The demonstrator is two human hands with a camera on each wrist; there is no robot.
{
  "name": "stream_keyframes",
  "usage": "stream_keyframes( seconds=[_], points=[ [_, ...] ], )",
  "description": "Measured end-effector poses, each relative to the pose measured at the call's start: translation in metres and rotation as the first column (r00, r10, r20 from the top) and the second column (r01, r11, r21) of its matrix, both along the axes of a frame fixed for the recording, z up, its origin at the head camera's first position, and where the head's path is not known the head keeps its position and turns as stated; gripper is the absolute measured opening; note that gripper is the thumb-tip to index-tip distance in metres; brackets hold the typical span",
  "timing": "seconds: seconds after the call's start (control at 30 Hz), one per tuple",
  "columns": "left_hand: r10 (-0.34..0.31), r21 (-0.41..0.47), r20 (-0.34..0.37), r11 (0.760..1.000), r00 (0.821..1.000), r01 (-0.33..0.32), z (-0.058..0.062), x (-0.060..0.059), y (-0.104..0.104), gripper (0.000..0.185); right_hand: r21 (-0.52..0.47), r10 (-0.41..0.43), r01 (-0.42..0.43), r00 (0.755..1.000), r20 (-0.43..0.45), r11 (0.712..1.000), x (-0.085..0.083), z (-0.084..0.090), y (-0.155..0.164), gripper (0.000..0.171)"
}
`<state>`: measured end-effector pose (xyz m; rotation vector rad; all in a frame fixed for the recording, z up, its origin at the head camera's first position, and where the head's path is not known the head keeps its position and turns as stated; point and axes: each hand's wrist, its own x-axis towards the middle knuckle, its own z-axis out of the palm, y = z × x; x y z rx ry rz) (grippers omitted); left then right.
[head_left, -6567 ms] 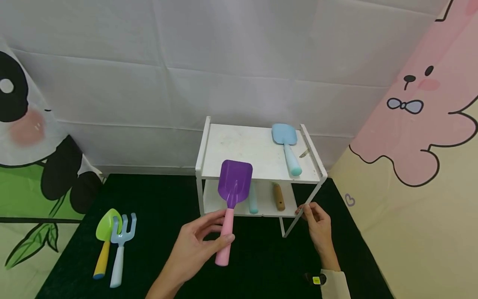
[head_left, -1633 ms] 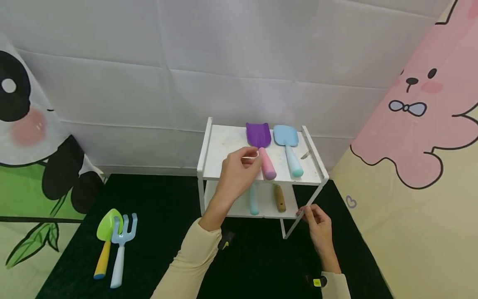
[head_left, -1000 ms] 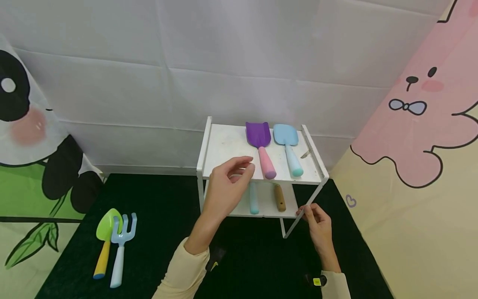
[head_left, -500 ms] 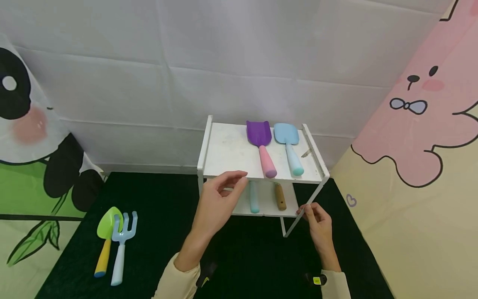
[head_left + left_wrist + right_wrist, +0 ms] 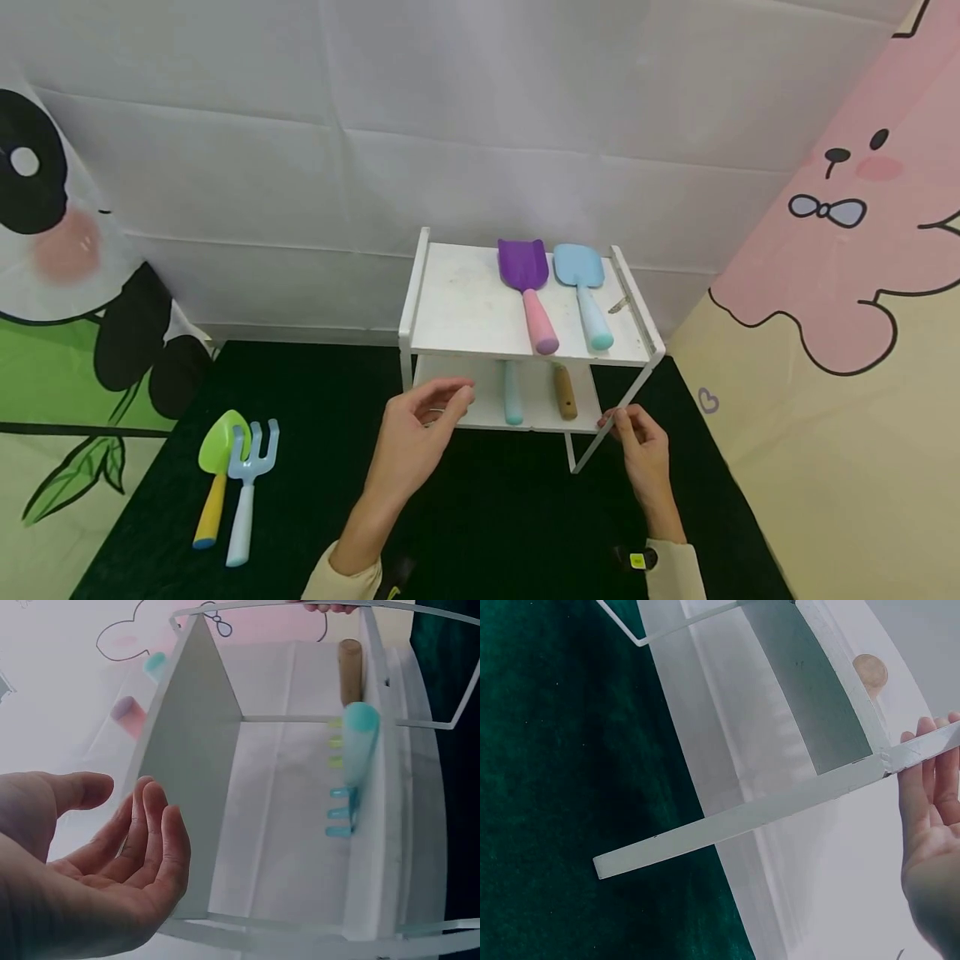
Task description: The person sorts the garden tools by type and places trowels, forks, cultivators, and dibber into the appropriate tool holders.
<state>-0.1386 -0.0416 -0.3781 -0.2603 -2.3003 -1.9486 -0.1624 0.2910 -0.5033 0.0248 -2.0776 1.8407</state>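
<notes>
In the head view my left hand (image 5: 416, 429) hovers in front of the white two-tier shelf (image 5: 465, 308), fingers loosely bent and nothing between them. My right hand (image 5: 643, 454) pinches the shelf's right front leg; the right wrist view shows its fingers (image 5: 928, 772) behind the white bar. On the top tier lie a purple shovel with a pink handle (image 5: 536, 312) and a light blue shovel (image 5: 591, 308), side by side. The lower tier bears a blue hand fork (image 5: 360, 750), its handle end facing out, and a tool with a wooden handle (image 5: 564, 392) and yellow-green prongs.
At the left on the dark green cloth (image 5: 502, 525) lie a green trowel with a yellow handle (image 5: 213, 483) and a light blue hand fork (image 5: 247, 492), overlapping. A white sheet (image 5: 480, 125) hangs behind the shelf, with cartoon-printed cloths on both sides.
The purple shovel, earlier held in my left hand, now lies on the top tier. My left hand has let go and drawn back, down and left. The right hand stays at the leg.
</notes>
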Motion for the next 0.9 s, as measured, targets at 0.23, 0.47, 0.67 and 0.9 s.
stream_keyframes(
  seconds=[0.23,0.47,0.67,0.9],
  points=[
    [0.005,0.012,0.057,1.000,0.998,-0.006,-0.014,0.003,-0.008,0.021,0.001,-0.003,0.003,1.000,0.017,1.000,0.003,0.011,-0.003,0.024],
    [0.021,0.026,0.134,0.999,0.991,-0.025,-0.030,0.007,-0.017,0.022,-0.010,0.000,0.000,1.000,-0.030,1.000,0.001,0.000,0.004,0.028],
    [0.063,0.000,0.190,0.998,0.980,-0.064,-0.044,0.010,-0.025,0.027,-0.016,0.015,-0.015,0.999,-0.037,1.000,0.001,0.001,0.002,0.028],
    [0.126,-0.061,0.253,0.992,0.959,-0.114,-0.062,0.015,-0.035,0.027,0.003,0.023,-0.023,0.999,-0.031,1.000,0.000,-0.002,0.001,0.028]
  ],
)
